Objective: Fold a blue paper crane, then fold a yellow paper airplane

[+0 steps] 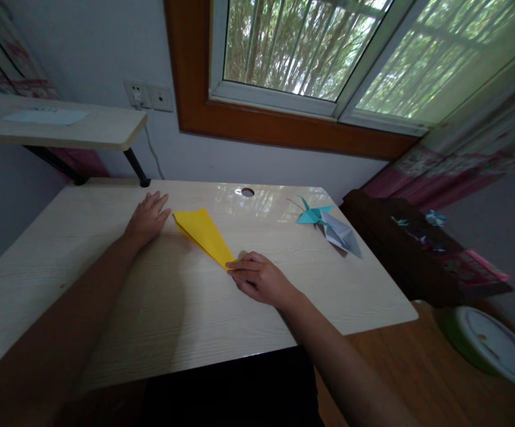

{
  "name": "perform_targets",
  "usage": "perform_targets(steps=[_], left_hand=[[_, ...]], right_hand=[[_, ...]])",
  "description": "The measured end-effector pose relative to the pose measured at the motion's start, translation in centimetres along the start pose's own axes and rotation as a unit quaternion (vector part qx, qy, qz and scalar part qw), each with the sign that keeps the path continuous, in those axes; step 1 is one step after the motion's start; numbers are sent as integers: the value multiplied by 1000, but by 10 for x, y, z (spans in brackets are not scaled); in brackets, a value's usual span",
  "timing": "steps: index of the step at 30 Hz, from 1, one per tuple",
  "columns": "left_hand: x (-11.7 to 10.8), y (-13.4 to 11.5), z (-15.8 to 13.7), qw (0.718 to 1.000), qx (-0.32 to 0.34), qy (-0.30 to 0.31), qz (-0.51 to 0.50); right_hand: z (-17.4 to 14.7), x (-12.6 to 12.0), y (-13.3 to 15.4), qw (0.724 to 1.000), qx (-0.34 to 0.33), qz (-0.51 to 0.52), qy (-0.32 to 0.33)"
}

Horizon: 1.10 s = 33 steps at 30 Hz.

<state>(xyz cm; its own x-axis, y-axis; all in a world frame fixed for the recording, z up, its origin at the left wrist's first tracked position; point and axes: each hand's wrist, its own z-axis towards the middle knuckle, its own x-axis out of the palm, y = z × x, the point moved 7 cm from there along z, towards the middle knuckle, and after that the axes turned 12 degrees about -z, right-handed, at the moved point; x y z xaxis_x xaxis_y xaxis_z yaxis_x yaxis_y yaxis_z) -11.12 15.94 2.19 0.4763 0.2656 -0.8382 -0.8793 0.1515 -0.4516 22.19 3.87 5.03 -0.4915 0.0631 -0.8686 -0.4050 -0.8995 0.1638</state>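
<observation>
A sheet of yellow paper [204,234], folded into a long tapering shape, lies slantwise on the pale wooden desk [221,332]. Its wide end is at the upper left and its narrow tip at the lower right. My right hand [259,277] pinches that narrow tip between thumb and fingers. Just left of the wide end, my left hand [147,220] rests over the desk with its fingers spread, holding nothing. A small gap seems to separate it from the paper.
A teal paper crane [314,214] and a grey-white folded paper piece [341,231] lie at the desk's right side. On the left stands a raised shelf [106,133] on black legs. A round cable hole [248,192] is near the back edge. Beyond is a window [293,53].
</observation>
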Motion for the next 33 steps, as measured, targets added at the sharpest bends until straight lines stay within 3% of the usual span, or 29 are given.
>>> perform_targets(steps=[3,5,7,9,11,12,18,24,33], left_hand=[[-20,-27,-9,992,76,-82,-58],[-26,-63,-22,978,181,-82,-66],[-24,-99,-37,966,246,-42,-69],[-10,-136,-55,934,343,40,-88],[9,-160,-71,904,398,124,-99],[17,-166,-75,897,407,138,-104],[48,-165,-77,898,388,175,-106],[42,-163,-78,910,385,138,-66],[35,-167,-80,901,418,107,-41]], right_hand=[[0,1,-3,1000,11,-2,-3],[0,1,-5,1000,20,-6,-3],[1,1,-7,1000,27,-12,-5],[1,0,-9,999,30,-16,-6],[1,-2,-10,999,36,-19,-7],[1,-2,-11,999,42,-20,-5],[-2,-1,-19,995,93,-32,1],[-1,-1,-21,994,103,-29,-9],[0,-1,-23,995,97,-22,-13]])
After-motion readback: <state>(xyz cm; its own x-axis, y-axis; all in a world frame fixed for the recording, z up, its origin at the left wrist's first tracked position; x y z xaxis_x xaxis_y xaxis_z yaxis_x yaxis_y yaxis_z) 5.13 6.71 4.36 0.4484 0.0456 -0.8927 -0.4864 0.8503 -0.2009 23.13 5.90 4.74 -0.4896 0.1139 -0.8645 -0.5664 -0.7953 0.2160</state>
